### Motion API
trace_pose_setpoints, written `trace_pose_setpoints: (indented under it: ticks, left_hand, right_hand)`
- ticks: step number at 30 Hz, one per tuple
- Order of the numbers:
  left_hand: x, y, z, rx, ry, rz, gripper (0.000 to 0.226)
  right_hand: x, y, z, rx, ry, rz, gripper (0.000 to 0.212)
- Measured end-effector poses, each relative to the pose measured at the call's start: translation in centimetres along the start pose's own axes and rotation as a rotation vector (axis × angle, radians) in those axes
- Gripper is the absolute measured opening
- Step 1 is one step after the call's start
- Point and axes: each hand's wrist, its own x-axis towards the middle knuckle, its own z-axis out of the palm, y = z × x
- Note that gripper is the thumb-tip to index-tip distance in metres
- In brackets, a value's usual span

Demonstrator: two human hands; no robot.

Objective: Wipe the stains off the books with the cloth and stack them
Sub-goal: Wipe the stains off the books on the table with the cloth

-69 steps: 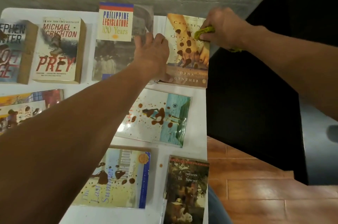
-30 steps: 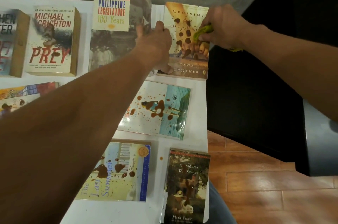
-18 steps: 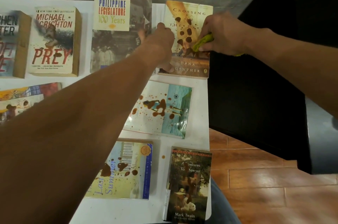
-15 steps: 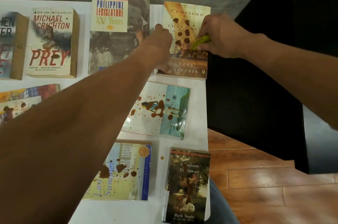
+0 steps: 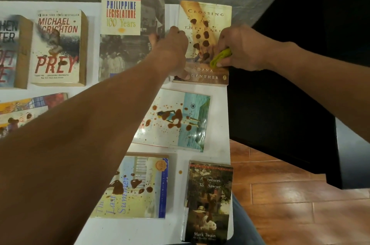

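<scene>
A cream book titled "Crossing" [image 5: 208, 16] lies at the table's far right, its cover dotted with brown stains. My right hand [image 5: 240, 48] grips a bunched green cloth [image 5: 220, 57] and presses it on the lower right of that cover. My left hand [image 5: 172, 48] rests on the book's left edge, thumb near its lower left corner. Closer to me lie three more books: a pale stained one [image 5: 176, 120], the stained "Last Summer" [image 5: 136, 186] and "Tom Sawyer" [image 5: 209, 200].
On the white table [image 5: 212, 154] also lie "Philippine Legislature" [image 5: 124, 24], "Prey" [image 5: 58, 46], a thick book at the left edge [image 5: 12, 50] and a stained colourful book [image 5: 24, 108]. A concrete wall stands behind. Right of the table are a black surface and wooden floor.
My right hand has slid the green cloth down the cover, from near the top right to the lower right. The left hand has stayed on the book's left edge.
</scene>
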Motion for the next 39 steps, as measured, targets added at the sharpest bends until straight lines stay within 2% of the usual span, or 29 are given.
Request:
trace_pose_setpoints:
  ticks: [2,5,9,13,22,29,33,39]
  left_hand:
    - [0.0,-0.1,0.1,-0.003,0.0,0.0,0.094]
    - [0.0,-0.2,0.1,-0.006,0.005,0.005,0.096]
    - [-0.1,-0.4,0.1,-0.008,0.009,0.01,0.095]
    - [-0.1,-0.5,0.3,-0.019,0.019,0.013,0.097]
    - [0.1,-0.5,0.6,-0.033,0.03,0.008,0.092]
    - [0.3,-0.4,0.5,-0.054,0.028,-0.006,0.095]
    - [0.4,-0.6,0.7,-0.076,0.031,-0.017,0.096]
    - [0.5,-0.5,0.9,-0.065,0.025,-0.014,0.1]
  right_hand:
    - [0.1,0.0,0.0,0.004,-0.038,0.024,0.033]
    - [0.5,-0.1,0.2,0.016,0.029,0.089,0.035]
    - [0.6,-0.4,0.1,0.013,-0.024,0.07,0.036]
    - [1.9,0.2,-0.4,0.029,0.126,0.184,0.032]
    - [6.6,2.2,-1.2,0.077,0.283,0.339,0.048]
    - [7.2,2.6,-1.1,-0.001,0.207,0.33,0.05]
    - [7.9,2.7,-1.9,-0.026,0.267,0.327,0.042]
    - [8.0,2.9,-1.8,-0.042,0.231,0.295,0.04]
